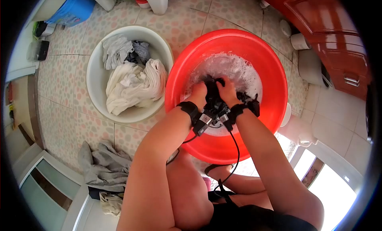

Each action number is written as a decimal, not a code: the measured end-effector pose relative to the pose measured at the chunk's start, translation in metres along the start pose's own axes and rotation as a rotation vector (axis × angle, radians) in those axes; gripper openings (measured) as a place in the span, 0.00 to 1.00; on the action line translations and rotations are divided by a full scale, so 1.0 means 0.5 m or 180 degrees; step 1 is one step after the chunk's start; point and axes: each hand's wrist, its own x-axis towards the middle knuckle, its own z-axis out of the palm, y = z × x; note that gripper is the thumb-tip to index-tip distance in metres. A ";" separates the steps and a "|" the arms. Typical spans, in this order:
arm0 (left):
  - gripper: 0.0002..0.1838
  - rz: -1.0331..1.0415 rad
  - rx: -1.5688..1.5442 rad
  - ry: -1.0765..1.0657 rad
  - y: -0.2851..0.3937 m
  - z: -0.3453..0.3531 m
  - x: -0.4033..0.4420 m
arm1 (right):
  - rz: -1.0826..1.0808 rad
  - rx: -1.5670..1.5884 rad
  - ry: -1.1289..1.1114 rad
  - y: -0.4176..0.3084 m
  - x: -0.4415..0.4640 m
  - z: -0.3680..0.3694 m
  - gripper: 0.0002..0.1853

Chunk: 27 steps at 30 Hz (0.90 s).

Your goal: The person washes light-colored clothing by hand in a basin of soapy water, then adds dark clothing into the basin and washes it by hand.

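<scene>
Both hands are down in a red basin (181, 67) of sudsy water (248, 71). My left hand (199, 91) is closed on a wet black cloth (214, 96), at its left side. Close beside it, my right hand (227, 91) grips the same cloth, with part of the fabric hanging out to the right of the wrist. The fingertips of both hands are partly hidden by the cloth and suds. Black straps with small devices and cables sit on both wrists.
A white basin (92, 77) holding white and dark clothes (135, 85) stands left of the red one. Grey clothes (104, 167) lie at lower left. A blue bucket (75, 10) and a stool (159, 2) are at the top, red cabinets (326, 28) at right.
</scene>
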 end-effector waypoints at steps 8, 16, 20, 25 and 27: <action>0.15 -0.0380 0.0039 -0.1342 0.053 0.006 -0.137 | 0.0038 0.1547 0.0144 -0.247 -0.104 -0.077 0.13; 0.16 -0.0173 -0.0177 -0.1402 0.002 0.013 -0.068 | 0.0111 -0.0510 0.0122 -0.088 0.007 -0.098 0.18; 0.20 -0.0147 0.0772 -0.0019 0.028 0.020 -0.087 | 0.0942 -0.0777 0.0832 -0.033 0.006 -0.079 0.17; 0.22 -0.0528 0.0879 -0.0280 0.047 0.018 -0.087 | -0.0289 0.0183 -0.0251 -0.030 -0.024 -0.059 0.12; 0.25 -0.0794 0.0004 -0.0869 0.059 0.022 -0.094 | -0.0719 0.0469 0.0281 -0.097 -0.063 -0.052 0.09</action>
